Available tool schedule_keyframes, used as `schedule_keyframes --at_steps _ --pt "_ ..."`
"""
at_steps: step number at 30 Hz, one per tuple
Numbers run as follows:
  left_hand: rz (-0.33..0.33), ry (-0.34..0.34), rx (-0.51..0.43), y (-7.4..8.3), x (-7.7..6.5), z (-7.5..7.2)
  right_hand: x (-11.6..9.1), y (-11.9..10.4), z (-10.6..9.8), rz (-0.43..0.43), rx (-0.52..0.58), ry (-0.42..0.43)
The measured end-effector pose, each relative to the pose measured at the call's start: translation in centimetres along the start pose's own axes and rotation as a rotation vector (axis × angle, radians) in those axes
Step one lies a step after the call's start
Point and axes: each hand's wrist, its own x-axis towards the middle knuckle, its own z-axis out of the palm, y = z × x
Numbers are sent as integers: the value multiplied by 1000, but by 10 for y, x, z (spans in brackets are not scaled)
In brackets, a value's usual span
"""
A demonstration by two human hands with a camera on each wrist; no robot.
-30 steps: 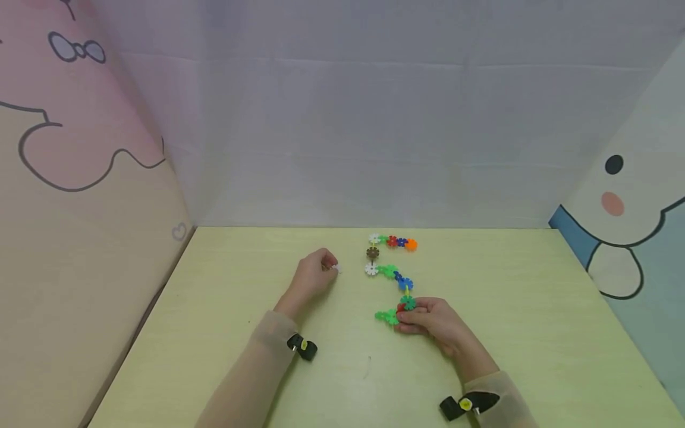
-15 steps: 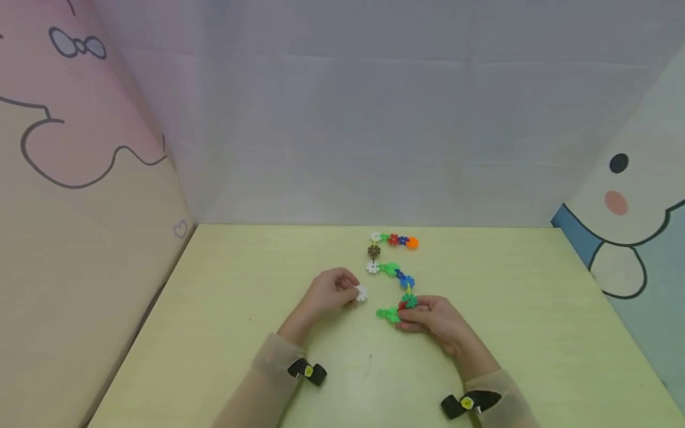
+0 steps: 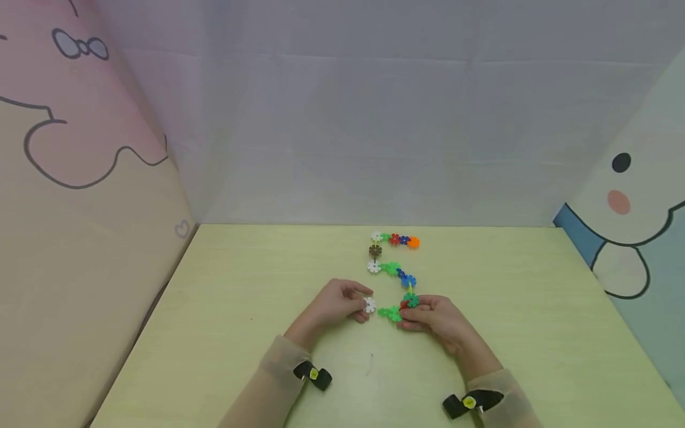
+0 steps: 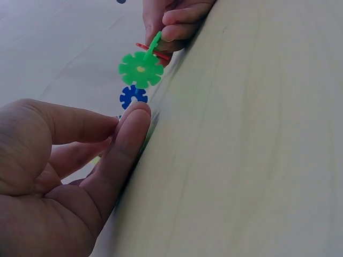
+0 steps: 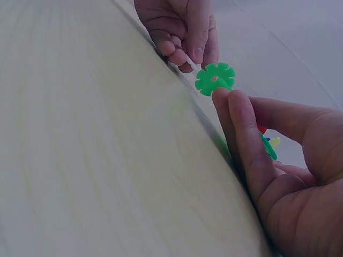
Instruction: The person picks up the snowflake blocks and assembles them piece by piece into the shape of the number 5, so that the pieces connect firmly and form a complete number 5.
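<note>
My left hand [image 3: 339, 306] pinches a loose white snowflake disc [image 3: 370, 305] between thumb and fingers; only its thin edge shows in the right wrist view. A little to its right, my right hand [image 3: 436, 318] grips the near end of a zigzag chain of interlocking snowflake discs, around a red disc [image 3: 404, 304] it partly hides. Two light green discs [image 3: 395, 314] stick out leftward from this grip, with a small gap to the white disc. A darker green disc [image 3: 411, 299] sits over the right fingertips. In the right wrist view, a green disc [image 5: 215, 78] stands between both hands.
The chain continues away over the pale wooden table [image 3: 241, 267], through a blue disc [image 3: 409, 280], a white disc [image 3: 374, 267] and a brown disc [image 3: 375, 251], to an orange disc [image 3: 414, 242]. A white cloth [image 3: 342, 142] hangs behind the table; printed panels flank it.
The left hand has moved right and nearer with the white disc, up to the light green end of the chain. The right hand has stayed in place with its grip.
</note>
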Motion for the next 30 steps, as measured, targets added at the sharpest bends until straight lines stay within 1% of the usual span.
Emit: schedule_keyframes --at_steps 4,7,19,27,30 --pt "-13 -45 -30 -1 -1 1 -1 -1 1 0 4 -1" --pt "-20 -61 -48 -2 -1 1 -2 -2 2 -6 4 -8" --pt "-95 -35 -118 -1 -1 0 -1 -1 2 -5 12 -8" --pt "-118 -50 -139 -2 1 1 -1 -1 1 -10 12 -7" --pt "-114 -58 -141 -2 1 2 -1 -1 0 -4 13 0"
